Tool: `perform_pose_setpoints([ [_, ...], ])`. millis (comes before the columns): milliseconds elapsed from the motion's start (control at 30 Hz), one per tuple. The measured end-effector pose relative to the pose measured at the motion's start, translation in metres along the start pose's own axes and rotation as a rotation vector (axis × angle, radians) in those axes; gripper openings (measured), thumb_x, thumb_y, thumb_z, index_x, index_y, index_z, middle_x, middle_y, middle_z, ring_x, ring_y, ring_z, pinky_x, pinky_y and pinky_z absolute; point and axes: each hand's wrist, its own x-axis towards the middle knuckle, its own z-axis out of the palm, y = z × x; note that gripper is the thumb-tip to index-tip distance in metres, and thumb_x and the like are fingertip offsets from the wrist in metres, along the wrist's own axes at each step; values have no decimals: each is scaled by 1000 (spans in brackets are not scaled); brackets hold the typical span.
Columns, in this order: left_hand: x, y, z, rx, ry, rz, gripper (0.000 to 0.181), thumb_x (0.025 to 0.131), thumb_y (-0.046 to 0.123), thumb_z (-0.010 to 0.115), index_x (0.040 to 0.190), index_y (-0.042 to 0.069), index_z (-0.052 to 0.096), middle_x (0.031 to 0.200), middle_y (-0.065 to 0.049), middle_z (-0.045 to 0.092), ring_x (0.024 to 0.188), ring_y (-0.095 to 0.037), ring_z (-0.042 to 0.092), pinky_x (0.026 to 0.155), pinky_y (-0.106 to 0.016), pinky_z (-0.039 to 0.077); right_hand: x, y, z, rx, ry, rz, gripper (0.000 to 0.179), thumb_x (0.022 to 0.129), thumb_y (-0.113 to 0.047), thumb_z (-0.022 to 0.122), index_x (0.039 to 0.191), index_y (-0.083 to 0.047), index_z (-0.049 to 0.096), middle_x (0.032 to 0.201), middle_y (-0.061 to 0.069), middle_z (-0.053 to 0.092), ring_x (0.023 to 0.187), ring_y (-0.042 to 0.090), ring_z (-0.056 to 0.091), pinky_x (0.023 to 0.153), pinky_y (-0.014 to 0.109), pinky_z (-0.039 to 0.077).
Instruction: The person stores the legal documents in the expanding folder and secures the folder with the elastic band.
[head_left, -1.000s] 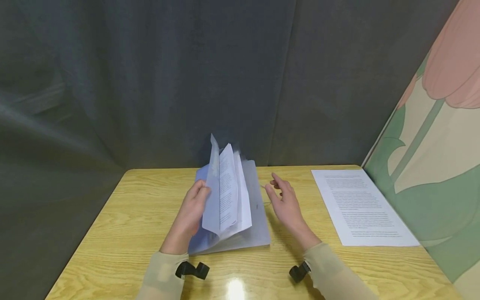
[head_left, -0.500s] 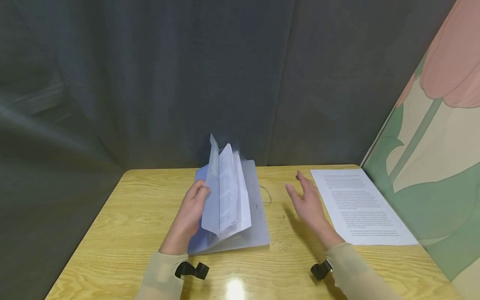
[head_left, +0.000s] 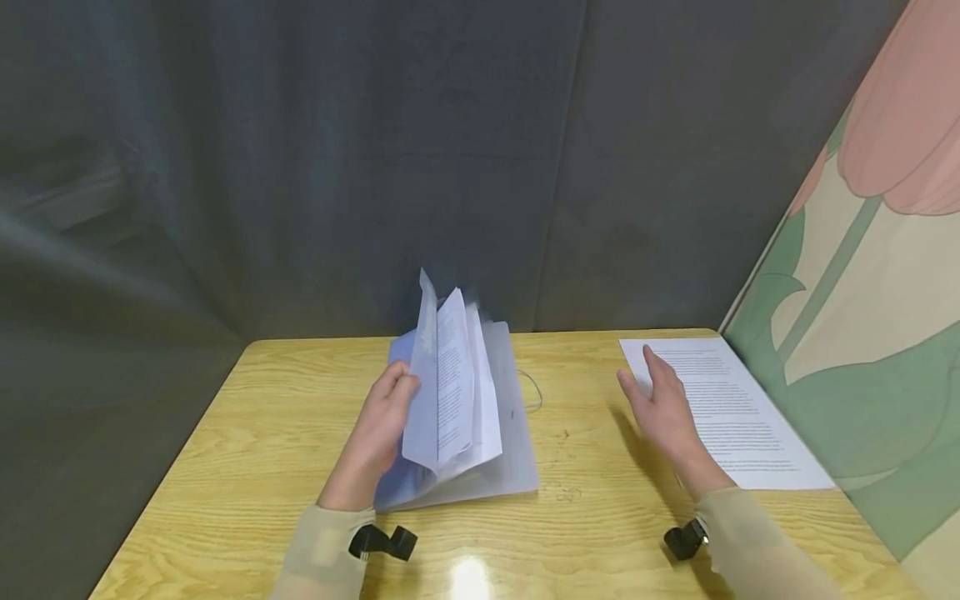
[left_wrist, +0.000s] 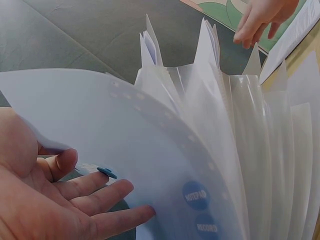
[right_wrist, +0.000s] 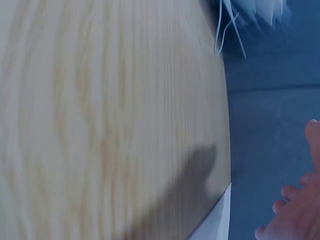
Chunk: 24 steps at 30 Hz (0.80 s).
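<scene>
A translucent expanding file folder (head_left: 521,450) lies fanned apart on the table, its pockets spread and several printed papers (head_left: 453,375) standing inside. My left hand (head_left: 384,417) holds the raised bluish cover (left_wrist: 115,120) by its left edge, the fingers lying along its outer face near a small dark button (left_wrist: 106,173). Off to the right, my right hand (head_left: 663,408) hovers with fingers spread and nothing in it, overlapping the left edge of a printed sheet (head_left: 742,408) in the head view. Only a corner of that sheet shows in the right wrist view.
A thin elastic loop (head_left: 538,392) sticks out from the folder's right side onto the wooden table (head_left: 247,442). Dark curtain (head_left: 360,167) hangs close behind the table, and a flower-patterned wall (head_left: 885,358) stands along the right side.
My right hand has moved right, away from the folder's elastic loop and over to the printed sheet. My left hand and the folder have stayed put.
</scene>
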Motion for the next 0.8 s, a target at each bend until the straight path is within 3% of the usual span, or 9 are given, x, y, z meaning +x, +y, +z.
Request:
perform_pose_setpoints([
  [467, -1, 2, 2, -14, 2, -8, 16, 112, 15, 42, 100, 6, 48, 103, -12, 44, 102, -28, 47, 86, -41, 38, 3, 46, -31, -111, 39, 12, 83, 118, -45, 46, 170, 10, 13, 170, 44, 16, 156, 66, 16, 123, 76, 17],
  [800, -2, 2, 2, -2, 6, -13, 16, 111, 15, 43, 101, 5, 49, 105, -12, 45, 105, -29, 47, 86, -42, 38, 3, 70, -46, -147, 22, 41, 82, 118, -42, 45, 166, 17, 14, 166, 49, 15, 154, 68, 15, 124, 75, 15],
])
